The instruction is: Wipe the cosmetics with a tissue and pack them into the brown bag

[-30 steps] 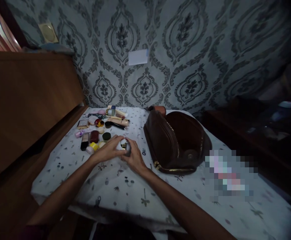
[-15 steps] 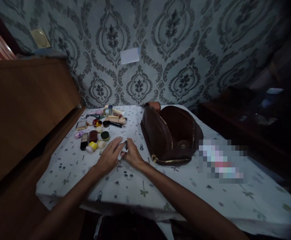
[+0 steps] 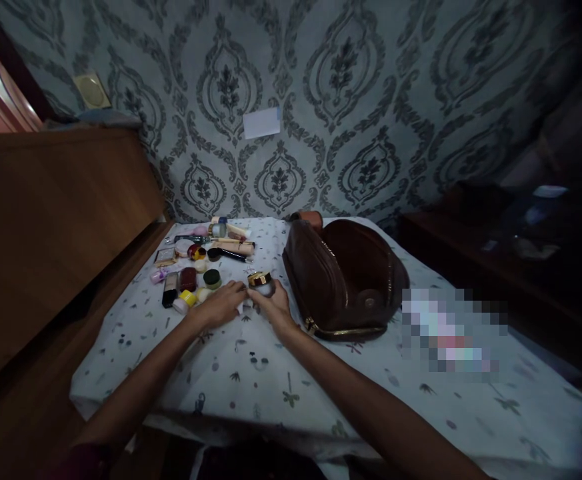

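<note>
In my right hand (image 3: 277, 312) is a small cosmetic jar (image 3: 261, 280) with a shiny gold lid and a greyish body, the fingers wrapped round its side. My left hand (image 3: 222, 304) is close against it on the left, fingers bent over a crumpled white tissue (image 3: 241, 308), of which only a bit shows under the fingertips. Both hands are over the patterned cloth. To the right of them stands an unzipped brown cosmetic bag (image 3: 315, 287). Left of my left hand lie a dark-green-lidded jar (image 3: 211, 279) and a yellow-banded little pot (image 3: 188, 298).
Several cosmetics cluster at the table's back left, among them a dark red case (image 3: 188, 279), a black-based bottle (image 3: 169, 290) and a black tube (image 3: 235, 255). A brown cylinder (image 3: 311, 220) is behind the bag. A wooden cabinet (image 3: 61, 213) borders the left side.
The gold-lidded jar has come into view in my right hand, raised and turned upward. My left hand has flattened somewhat beside it. The camera view has tilted slightly up.
</note>
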Motion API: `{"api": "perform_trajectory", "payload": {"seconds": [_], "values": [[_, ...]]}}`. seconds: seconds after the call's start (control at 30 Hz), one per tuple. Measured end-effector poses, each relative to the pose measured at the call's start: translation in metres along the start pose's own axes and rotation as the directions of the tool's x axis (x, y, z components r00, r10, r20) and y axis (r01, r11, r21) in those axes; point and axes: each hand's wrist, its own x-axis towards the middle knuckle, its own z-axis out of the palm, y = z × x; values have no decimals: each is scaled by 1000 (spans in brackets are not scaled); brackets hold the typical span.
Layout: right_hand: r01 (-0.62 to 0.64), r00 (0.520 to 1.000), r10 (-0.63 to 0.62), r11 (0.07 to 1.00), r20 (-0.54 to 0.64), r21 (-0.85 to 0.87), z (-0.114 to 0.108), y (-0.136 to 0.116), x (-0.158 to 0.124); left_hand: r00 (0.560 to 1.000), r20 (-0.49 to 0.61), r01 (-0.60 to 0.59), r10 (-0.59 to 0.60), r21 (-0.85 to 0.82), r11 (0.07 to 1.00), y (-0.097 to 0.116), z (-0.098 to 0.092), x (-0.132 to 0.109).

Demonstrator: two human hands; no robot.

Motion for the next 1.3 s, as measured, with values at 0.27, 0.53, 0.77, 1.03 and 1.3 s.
{"api": "perform_trajectory", "payload": {"seconds": [0.27, 0.53, 0.77, 1.03, 1.3], "values": [[-2, 1000, 3, 1000, -29, 23, 3, 2, 0, 977, -212, -2, 2, 2, 1000, -26, -26, 35], [55, 998, -54, 997, 19, -58, 0, -1, -2, 814, -534, 176, -227, -146, 974, -56, -49, 31], [160, 984, -140, 968, 115, -191, 4, 4, -3, 790, -532, 145, -306, -322, 936, -8, -28, 5], [372, 891, -254, 883, 376, -285, -10, 7, -10, 912, -371, -218, 176, -75, 973, 34, -3, -7], [481, 831, -285, 801, 478, -357, -13, 8, -18, 925, -370, 35, -86, -144, 989, 23, -1, -1]]}}
